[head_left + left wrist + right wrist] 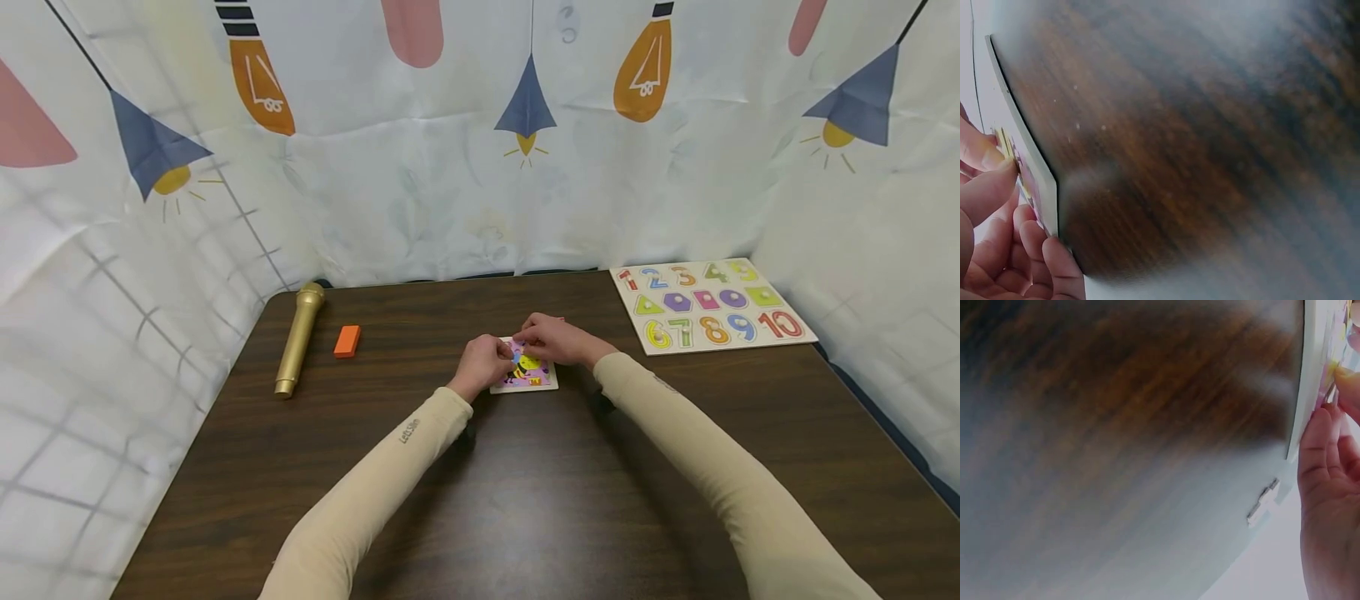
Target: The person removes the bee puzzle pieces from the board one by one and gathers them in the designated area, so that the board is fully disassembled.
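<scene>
A small square jigsaw puzzle (542,382) with a yellow bee on a pink ground lies flat on the dark table. My left hand (480,364) is at its left side, thumb over the picture and other fingers curled by the board's pale edge (1047,200). From the upper right, my right hand (558,340) holds its thumb on a yellow part of the picture, with curled fingers along the pale rim (1302,406). Fingertips of both hands come close together over the bee and hide part of it.
A gold microphone (298,340) and an orange block (347,342) lie at the left. At the back right is a number-and-shape puzzle board (705,306). A small reddish piece (561,318) shows behind my right hand. Patterned white cloth (450,192) hangs behind the table (517,500).
</scene>
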Motion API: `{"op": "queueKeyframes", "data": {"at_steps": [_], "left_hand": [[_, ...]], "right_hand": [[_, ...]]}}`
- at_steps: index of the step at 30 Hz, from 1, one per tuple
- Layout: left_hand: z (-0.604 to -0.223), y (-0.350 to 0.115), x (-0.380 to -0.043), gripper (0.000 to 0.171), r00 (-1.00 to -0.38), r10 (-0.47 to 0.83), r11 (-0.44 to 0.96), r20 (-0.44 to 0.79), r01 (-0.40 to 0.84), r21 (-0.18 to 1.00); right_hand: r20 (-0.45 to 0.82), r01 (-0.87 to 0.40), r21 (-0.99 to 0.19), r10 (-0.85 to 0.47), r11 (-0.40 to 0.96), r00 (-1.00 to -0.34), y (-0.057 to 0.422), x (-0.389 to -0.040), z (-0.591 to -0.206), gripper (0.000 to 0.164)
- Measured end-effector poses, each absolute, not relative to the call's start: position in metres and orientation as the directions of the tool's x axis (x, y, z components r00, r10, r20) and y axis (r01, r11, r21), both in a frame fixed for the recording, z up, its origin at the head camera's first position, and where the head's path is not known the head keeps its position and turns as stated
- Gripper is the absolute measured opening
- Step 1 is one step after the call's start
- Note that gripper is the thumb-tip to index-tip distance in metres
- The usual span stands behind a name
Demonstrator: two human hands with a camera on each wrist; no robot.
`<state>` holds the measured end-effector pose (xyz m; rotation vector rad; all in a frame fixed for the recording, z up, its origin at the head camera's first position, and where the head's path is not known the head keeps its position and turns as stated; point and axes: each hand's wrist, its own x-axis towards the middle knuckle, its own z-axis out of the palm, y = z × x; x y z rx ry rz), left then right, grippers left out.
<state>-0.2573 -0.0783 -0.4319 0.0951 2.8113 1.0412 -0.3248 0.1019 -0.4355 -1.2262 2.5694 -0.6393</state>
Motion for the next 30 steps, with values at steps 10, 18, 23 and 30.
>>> {"op": "queueKeyframes", "data": {"at_steps": [10, 18, 23, 30], "left_hand": [[-0.4358, -0.08, -0.2585, 0.012, -0.989, 0.114, 0.759, -0.099, 0.022, 0.651], [-0.4362, -0.0805, -0.2583, 0.011, -0.988, 0.124, 0.755, -0.093, 0.033, 0.655], [-0.4351, -0.081, -0.2586, 0.011, -0.988, 0.124, 0.756, -0.093, 0.033, 0.654], [-0.4352, -0.0809, -0.2585, 0.01, -0.988, 0.127, 0.765, -0.088, 0.041, 0.642]], "right_hand": [[-0.004, -0.67, -0.483, -0.767, 0.563, -0.642, 0.1009, -0.3249, -0.4366, 0.032], [-0.034, -0.66, -0.443, -0.747, 0.606, -0.663, 0.0981, -0.3238, -0.4331, 0.033], [-0.02, -0.653, -0.456, -0.741, 0.604, -0.671, 0.0962, -0.3235, -0.432, 0.034], [-0.002, -0.658, -0.448, -0.736, 0.606, -0.677, 0.0953, -0.324, -0.4344, 0.03]]}}
